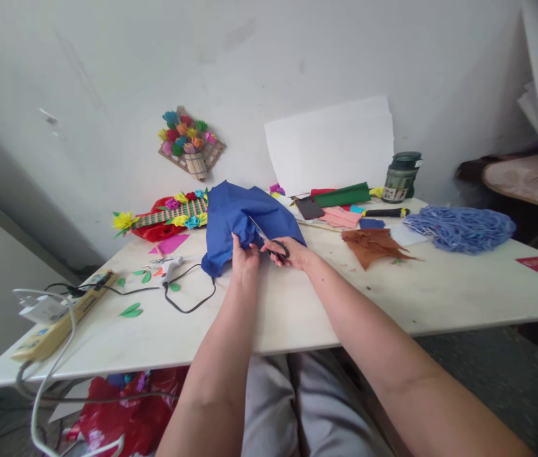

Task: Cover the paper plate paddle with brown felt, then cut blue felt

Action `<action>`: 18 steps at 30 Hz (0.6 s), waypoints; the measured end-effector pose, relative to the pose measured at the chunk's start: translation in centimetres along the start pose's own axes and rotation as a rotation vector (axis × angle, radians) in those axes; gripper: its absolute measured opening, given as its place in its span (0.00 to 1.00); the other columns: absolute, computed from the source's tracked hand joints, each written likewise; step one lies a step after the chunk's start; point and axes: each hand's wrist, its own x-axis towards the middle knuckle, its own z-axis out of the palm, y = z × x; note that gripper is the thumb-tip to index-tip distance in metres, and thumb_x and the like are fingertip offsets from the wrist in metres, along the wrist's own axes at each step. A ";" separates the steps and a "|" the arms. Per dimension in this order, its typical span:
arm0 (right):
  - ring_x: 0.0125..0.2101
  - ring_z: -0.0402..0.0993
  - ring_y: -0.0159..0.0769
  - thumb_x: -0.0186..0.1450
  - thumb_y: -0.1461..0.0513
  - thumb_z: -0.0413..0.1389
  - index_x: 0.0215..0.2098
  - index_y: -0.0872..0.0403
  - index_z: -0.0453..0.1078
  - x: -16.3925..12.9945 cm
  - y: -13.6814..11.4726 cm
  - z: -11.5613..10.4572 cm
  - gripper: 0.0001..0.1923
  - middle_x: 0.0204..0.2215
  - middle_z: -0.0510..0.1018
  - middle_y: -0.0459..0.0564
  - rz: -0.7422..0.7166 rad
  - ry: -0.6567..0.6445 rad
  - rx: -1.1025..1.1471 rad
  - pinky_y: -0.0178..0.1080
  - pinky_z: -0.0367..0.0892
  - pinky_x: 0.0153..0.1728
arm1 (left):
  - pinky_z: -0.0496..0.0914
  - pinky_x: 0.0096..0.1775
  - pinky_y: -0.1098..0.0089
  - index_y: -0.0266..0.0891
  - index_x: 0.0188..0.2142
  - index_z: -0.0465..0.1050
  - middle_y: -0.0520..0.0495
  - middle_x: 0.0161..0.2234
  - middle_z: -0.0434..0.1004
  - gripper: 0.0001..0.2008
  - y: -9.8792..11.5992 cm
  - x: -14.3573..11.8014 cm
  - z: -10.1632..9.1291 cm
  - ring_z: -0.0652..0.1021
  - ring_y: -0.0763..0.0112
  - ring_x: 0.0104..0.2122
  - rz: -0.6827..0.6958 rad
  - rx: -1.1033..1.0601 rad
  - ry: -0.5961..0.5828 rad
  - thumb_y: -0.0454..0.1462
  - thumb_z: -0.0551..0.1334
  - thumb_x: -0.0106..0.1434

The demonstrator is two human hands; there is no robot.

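I look down at a white table (pixel 297 317) strewn with craft supplies. My left hand (pixel 245 259) is closed around the near edge of a large, crumpled sheet of royal-blue paper (pixel 240 216), pinching it between thumb and fingers just above the tabletop. My right hand (pixel 292 252) is closed through the black handles of a pair of metal scissors (pixel 269 242); the blades point up and to the left, their tips lying against the blue sheet just beside my left thumb. I cannot tell how far apart the blades stand. The blue sheet rises behind both hands, toward the wall, touching each of them.

To the left lie a white glue gun (pixel 170 269) with a black cord, green paper leaves (pixel 131 311) and a cream power strip (pixel 59 324). To the right sit a torn brown piece of felt (pixel 373 246), a heap of blue netting (pixel 462 228) and a dark green jar (pixel 402 176).
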 end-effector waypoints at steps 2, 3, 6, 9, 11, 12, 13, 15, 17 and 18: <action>0.11 0.59 0.21 0.59 0.52 0.58 0.31 0.59 0.70 0.2 -0.1 0.3 0.16 0.13 0.66 0.40 0.021 0.077 0.006 0.26 0.49 0.10 | 0.63 0.16 0.86 0.35 0.34 0.69 0.50 0.25 0.72 0.12 0.1 0.1 0.0 0.70 0.82 0.19 -0.020 -0.016 -0.009 0.43 0.56 0.63; 0.10 0.58 0.21 0.59 0.53 0.59 0.31 0.59 0.70 0.2 -0.2 0.5 0.15 0.12 0.65 0.40 0.038 0.123 0.007 0.26 0.50 0.10 | 0.63 0.16 0.86 0.35 0.35 0.69 0.51 0.24 0.71 0.12 0.1 0.1 0.0 0.70 0.82 0.19 -0.029 -0.027 -0.021 0.43 0.56 0.64; 0.09 0.55 0.21 0.58 0.54 0.60 0.28 0.59 0.70 0.3 -0.5 1.1 0.15 0.10 0.64 0.39 0.078 0.235 0.006 0.26 0.53 0.11 | 0.65 0.17 0.88 0.36 0.36 0.69 0.51 0.24 0.71 0.11 0.2 0.2 0.1 0.71 0.83 0.20 -0.025 -0.057 -0.052 0.42 0.54 0.65; 0.09 0.56 0.21 0.55 0.53 0.62 0.28 0.59 0.70 0.3 -0.5 1.2 0.16 0.10 0.64 0.39 0.071 0.247 0.017 0.26 0.54 0.11 | 0.71 0.22 0.85 0.37 0.39 0.69 0.53 0.24 0.71 0.09 0.2 0.1 0.2 0.73 0.82 0.22 0.019 -0.096 -0.015 0.40 0.54 0.65; 0.10 0.58 0.21 0.54 0.50 0.62 0.29 0.59 0.71 0.2 -0.4 1.0 0.19 0.11 0.66 0.40 0.040 0.197 0.029 0.26 0.52 0.10 | 0.74 0.25 0.82 0.38 0.41 0.68 0.52 0.26 0.71 0.09 0.2 0.1 0.3 0.75 0.80 0.24 0.048 -0.132 0.007 0.38 0.55 0.65; 0.10 0.59 0.22 0.54 0.48 0.61 0.30 0.59 0.71 0.1 -0.3 0.8 0.21 0.12 0.66 0.40 0.021 0.161 0.033 0.26 0.50 0.10 | 0.75 0.26 0.81 0.38 0.42 0.68 0.52 0.27 0.72 0.09 0.2 0.1 0.3 0.76 0.79 0.26 0.060 -0.150 0.010 0.38 0.55 0.65; 0.11 0.61 0.23 0.54 0.47 0.60 0.31 0.58 0.71 0.1 -0.1 0.6 0.22 0.12 0.67 0.41 0.004 0.126 0.035 0.26 0.48 0.09 | 0.75 0.27 0.81 0.38 0.43 0.68 0.52 0.28 0.72 0.09 0.1 0.2 0.4 0.76 0.79 0.27 0.068 -0.162 0.011 0.37 0.56 0.64; 0.12 0.63 0.24 0.55 0.44 0.58 0.32 0.58 0.70 0.1 0.1 0.2 0.25 0.14 0.69 0.42 -0.023 0.068 0.029 0.27 0.46 0.09 | 0.76 0.29 0.79 0.38 0.43 0.68 0.51 0.29 0.73 0.09 0.1 0.3 0.3 0.77 0.78 0.28 0.087 -0.176 0.008 0.37 0.56 0.64; 0.12 0.65 0.25 0.56 0.43 0.57 0.33 0.58 0.70 0.1 0.3 -0.1 0.25 0.15 0.70 0.43 -0.035 0.044 0.011 0.27 0.47 0.09 | 0.77 0.31 0.78 0.38 0.44 0.67 0.52 0.30 0.74 0.09 0.0 0.4 0.2 0.77 0.77 0.29 0.098 -0.177 -0.003 0.36 0.57 0.64; 0.13 0.65 0.25 0.56 0.43 0.56 0.33 0.58 0.70 0.1 0.3 -0.2 0.25 0.15 0.70 0.43 -0.039 0.039 0.001 0.27 0.47 0.09 | 0.77 0.31 0.77 0.38 0.44 0.67 0.51 0.30 0.74 0.09 -0.1 0.5 0.1 0.78 0.77 0.30 0.098 -0.170 -0.009 0.37 0.57 0.63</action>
